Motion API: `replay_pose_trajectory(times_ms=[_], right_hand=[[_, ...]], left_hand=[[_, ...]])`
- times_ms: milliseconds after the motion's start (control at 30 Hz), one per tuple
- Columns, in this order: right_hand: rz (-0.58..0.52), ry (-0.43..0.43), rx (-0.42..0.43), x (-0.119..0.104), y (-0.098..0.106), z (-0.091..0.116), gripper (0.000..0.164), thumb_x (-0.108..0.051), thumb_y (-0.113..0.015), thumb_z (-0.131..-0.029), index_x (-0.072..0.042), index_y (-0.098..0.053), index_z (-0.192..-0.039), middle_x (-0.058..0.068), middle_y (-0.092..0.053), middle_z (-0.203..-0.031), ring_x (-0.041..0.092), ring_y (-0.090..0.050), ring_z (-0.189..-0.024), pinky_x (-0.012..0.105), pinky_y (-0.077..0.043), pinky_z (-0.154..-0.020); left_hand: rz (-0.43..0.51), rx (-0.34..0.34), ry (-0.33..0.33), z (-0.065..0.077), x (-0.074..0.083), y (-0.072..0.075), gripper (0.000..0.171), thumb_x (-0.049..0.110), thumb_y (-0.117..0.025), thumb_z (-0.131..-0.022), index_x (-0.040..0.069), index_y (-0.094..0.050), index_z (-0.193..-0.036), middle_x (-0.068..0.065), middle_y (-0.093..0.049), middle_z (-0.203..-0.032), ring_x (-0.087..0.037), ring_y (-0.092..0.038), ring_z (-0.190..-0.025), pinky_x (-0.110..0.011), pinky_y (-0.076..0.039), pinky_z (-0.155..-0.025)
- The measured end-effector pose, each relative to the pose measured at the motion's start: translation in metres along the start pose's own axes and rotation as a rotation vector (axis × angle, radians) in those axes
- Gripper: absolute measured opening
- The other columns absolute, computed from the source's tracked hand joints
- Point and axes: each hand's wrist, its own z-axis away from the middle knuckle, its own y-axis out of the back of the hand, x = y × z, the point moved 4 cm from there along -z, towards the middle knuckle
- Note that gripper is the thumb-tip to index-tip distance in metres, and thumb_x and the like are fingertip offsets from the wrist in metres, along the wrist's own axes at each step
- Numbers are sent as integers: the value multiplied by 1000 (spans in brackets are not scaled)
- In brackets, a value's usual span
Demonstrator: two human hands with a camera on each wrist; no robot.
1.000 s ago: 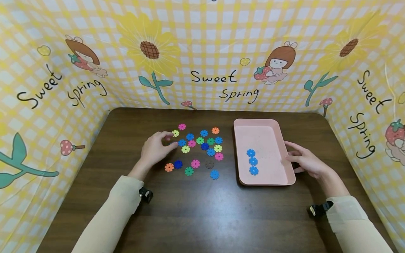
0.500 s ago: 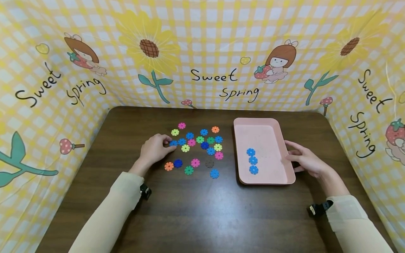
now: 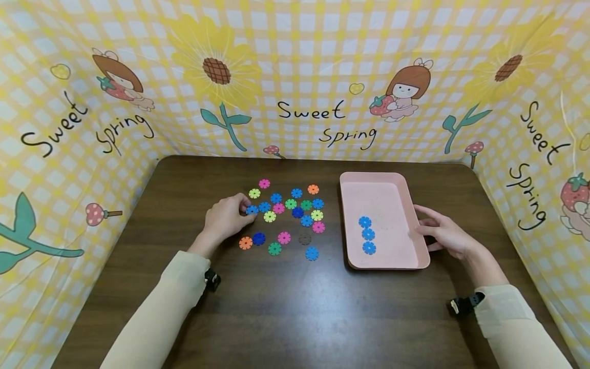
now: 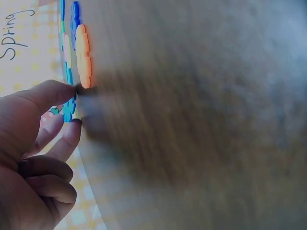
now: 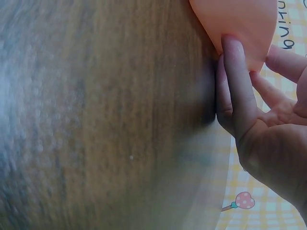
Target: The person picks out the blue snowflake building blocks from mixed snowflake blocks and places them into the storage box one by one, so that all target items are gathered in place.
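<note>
My left hand (image 3: 226, 219) pinches a blue notched plastic disc (image 3: 252, 210) at the left end of a scattered group of discs. In the left wrist view the same blue disc (image 4: 69, 109) stands between the thumb and a fingertip, low at the table. My right hand (image 3: 446, 237) touches the right side of a shallow pink tray (image 3: 387, 178), its fingers fairly straight. The right wrist view has these fingers (image 5: 235, 62) against the tray's outer wall (image 5: 240, 24). Three blue discs (image 3: 368, 234) lie in a column inside the tray.
Several discs lie loose on the brown table (image 3: 276, 312): pink (image 3: 284, 238), orange (image 3: 246, 243), green (image 3: 274, 249), yellow (image 3: 269, 217), and blue ones, plus a dark see-through disc (image 3: 305, 236). A yellow checked cloth (image 3: 295, 66) rises around the table's back and sides.
My left hand's fingers have closed in on the leftmost blue disc, drawing back slightly from the yellow disc. The right hand and tray have stayed in place.
</note>
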Motion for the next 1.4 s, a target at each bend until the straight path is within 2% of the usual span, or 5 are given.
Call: replay_pose_trajectory(times_ms=[167, 700, 1000, 1233, 1400], right_hand=[[-11, -3, -2, -1, -1, 0, 76, -15, -60, -106, -11, -14, -167, 38, -39, -146, 22, -69, -98, 50, -61, -76], [-11, 0, 8, 0, 0, 0, 76, -14, -60, -105, -10, -15, -166, 38, -40, -144, 23, -70, -97, 50, -61, -76], [2, -3, 11, -1, 0, 1, 76, -15, -60, -106, -11, -14, -167, 37, -40, -145, 21, -69, -98, 50, -61, -76], [-9, -2, 10, -1, 1, 1, 76, -14, -59, -106, -10, -14, -167, 38, -39, -145, 21, -69, -98, 51, -61, -76], [-14, 1, 7, -1, 0, 1, 76, -14, -60, -106, -10, -14, -167, 38, -39, -146, 22, -69, -98, 51, -61, -76]], left_hand=[[6, 7, -17, 2, 3, 2, 32, 33, -79, -92, 18, -67, -118, 1, -69, -94, -23, -63, -76, -44, -49, -66], [126, 81, -58, 3, 23, 7, 31, 31, -80, -93, 15, -72, -118, 2, -72, -93, -20, -63, -72, -41, -49, -61], [281, 116, -140, -1, 55, 4, 33, 28, -79, -95, 12, -72, -122, 2, -74, -97, -24, -50, -53, -34, -34, -47], [345, 93, -194, -9, 87, -2, 31, 29, -79, -95, 15, -72, -122, 6, -73, -98, -20, -57, -57, -34, -39, -51], [365, 90, -239, -15, 113, -10, 28, 30, -79, -95, 17, -73, -120, 5, -73, -99, -17, -49, -54, -32, -36, -50]])
